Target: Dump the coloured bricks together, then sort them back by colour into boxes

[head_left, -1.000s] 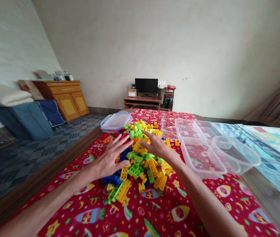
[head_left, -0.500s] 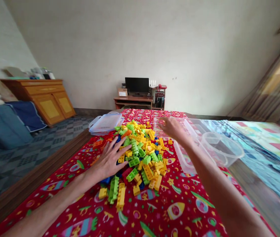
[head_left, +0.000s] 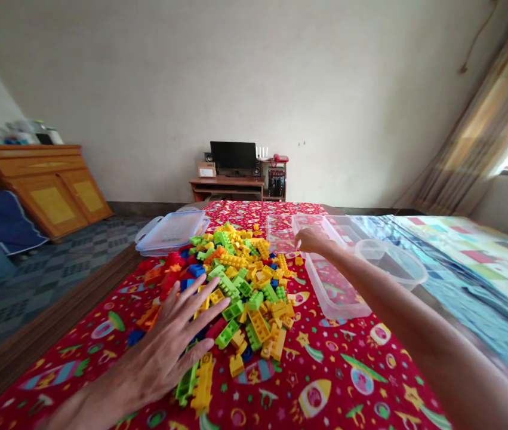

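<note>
red print cloth (head_left: 325, 382), monitor desk (head_left: 229, 182) at far wall. left hand (head_left: 164, 358) splayed on brick pile (head_left: 240, 280); right hand (head_left: 311, 240) at clear tub (head_left: 338, 298), fingers unclear.

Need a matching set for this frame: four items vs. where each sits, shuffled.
Items:
1. left hand
2. right hand
3. blue-rimmed lid
4. round clear bowl

Places:
a. right of the rectangular tubs
b. spread on the near side of the brick pile
c. at the far end of the tubs
d. far left of the pile

Pairs: 1-b, 2-c, 3-d, 4-a
</note>
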The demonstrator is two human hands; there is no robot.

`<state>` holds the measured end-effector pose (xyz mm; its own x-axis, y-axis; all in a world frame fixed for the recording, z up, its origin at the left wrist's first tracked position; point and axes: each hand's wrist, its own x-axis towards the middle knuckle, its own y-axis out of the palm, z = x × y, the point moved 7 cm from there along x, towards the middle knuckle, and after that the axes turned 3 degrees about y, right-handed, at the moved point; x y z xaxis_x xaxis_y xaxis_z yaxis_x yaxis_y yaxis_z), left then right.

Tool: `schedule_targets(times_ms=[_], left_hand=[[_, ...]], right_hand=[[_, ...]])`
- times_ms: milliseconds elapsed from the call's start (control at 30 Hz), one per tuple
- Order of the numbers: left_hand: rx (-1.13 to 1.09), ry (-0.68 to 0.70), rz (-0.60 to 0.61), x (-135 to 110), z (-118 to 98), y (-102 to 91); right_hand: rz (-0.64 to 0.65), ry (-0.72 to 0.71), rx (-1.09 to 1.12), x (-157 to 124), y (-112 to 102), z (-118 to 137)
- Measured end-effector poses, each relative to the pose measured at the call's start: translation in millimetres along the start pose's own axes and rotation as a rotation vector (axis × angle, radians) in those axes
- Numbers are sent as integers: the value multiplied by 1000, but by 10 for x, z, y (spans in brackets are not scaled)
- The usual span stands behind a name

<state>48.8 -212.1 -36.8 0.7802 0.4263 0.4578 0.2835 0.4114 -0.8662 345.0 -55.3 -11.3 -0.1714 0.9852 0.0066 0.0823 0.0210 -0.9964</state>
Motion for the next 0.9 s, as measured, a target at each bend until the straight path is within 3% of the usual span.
schedule_targets(times_ms=[167,433,733,900], left_hand=[[13,43,-41,-10,-118,5],[0,-19,-94,-35,-7,24],[-59,-76,-119,-135,88,98],[-92,-112,-133,-146,66,117]], right_hand=[[-27,80,17,108,-6,-77],[-6,159,23,284,14,-104],[15,59,-50,319,-144,-169],[2,31,-121,268,-136,15]])
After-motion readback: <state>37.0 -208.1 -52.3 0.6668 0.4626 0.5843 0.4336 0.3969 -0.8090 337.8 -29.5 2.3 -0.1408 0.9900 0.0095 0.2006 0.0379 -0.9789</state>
